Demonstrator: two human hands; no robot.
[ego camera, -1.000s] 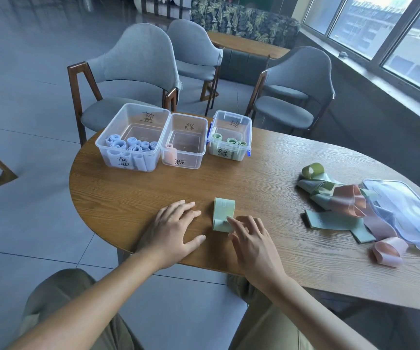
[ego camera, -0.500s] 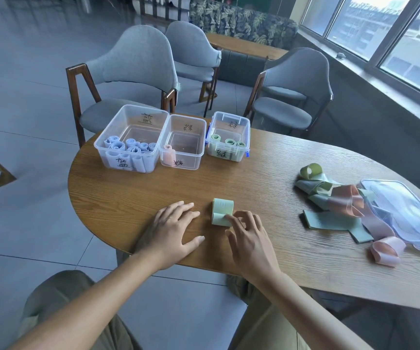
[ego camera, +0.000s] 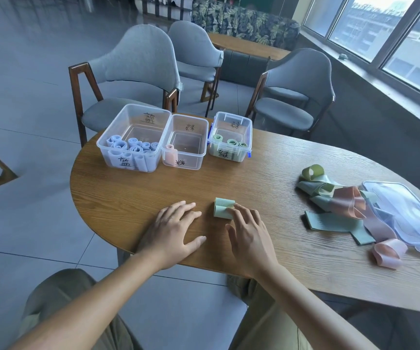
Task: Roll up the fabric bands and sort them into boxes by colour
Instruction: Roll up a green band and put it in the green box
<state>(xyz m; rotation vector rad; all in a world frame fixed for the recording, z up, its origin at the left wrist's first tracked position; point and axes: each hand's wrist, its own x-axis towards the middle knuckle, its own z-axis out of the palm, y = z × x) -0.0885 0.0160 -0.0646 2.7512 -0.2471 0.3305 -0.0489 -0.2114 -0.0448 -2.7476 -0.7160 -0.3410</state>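
Observation:
A partly rolled green band (ego camera: 222, 207) lies on the wooden table (ego camera: 267, 178) near its front edge. My right hand (ego camera: 249, 233) lies flat, its straight fingertips touching the band's near end. My left hand (ego camera: 176, 231) rests flat on the table just left of the band, apart from it. Three clear boxes stand at the back: the left box (ego camera: 133, 137) holds several blue rolls, the middle box (ego camera: 186, 142) one pink roll, the right box (ego camera: 230, 136) green rolls.
A heap of loose green and pink bands (ego camera: 335, 198) lies at the right, beside a clear lid (ego camera: 410, 215). One pink loop (ego camera: 388, 252) sits near the table's front edge. Grey chairs (ego camera: 138, 72) stand behind the table.
The green band has become shorter as my right fingers rolled it forward. My left hand has stayed flat on the table.

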